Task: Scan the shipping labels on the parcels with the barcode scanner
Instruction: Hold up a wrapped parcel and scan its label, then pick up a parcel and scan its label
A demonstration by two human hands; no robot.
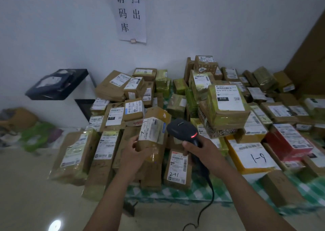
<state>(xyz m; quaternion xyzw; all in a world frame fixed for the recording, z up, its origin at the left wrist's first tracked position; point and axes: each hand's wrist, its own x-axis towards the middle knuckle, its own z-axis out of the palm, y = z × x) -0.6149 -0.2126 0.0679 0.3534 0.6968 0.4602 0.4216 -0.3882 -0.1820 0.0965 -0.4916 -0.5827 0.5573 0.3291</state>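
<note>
My left hand (135, 153) grips a small brown taped parcel (154, 143) and holds it tilted up above the pile. Its white shipping label (152, 129) faces toward the scanner. My right hand (198, 150) holds a black corded barcode scanner (182, 130) just right of that label, head pointed at it. A red light glows on the scanner's body. Below both hands lies a brown parcel marked "2-41" (177, 169).
Many labelled parcels (228, 106) cover a green checked cloth (175, 194) on the floor, against a white wall. A yellow parcel marked "1-9" (253, 158) lies at right, a red one (288, 143) beyond. A black tray on a white stand (58, 85) sits left. The scanner cable (205, 208) trails toward me.
</note>
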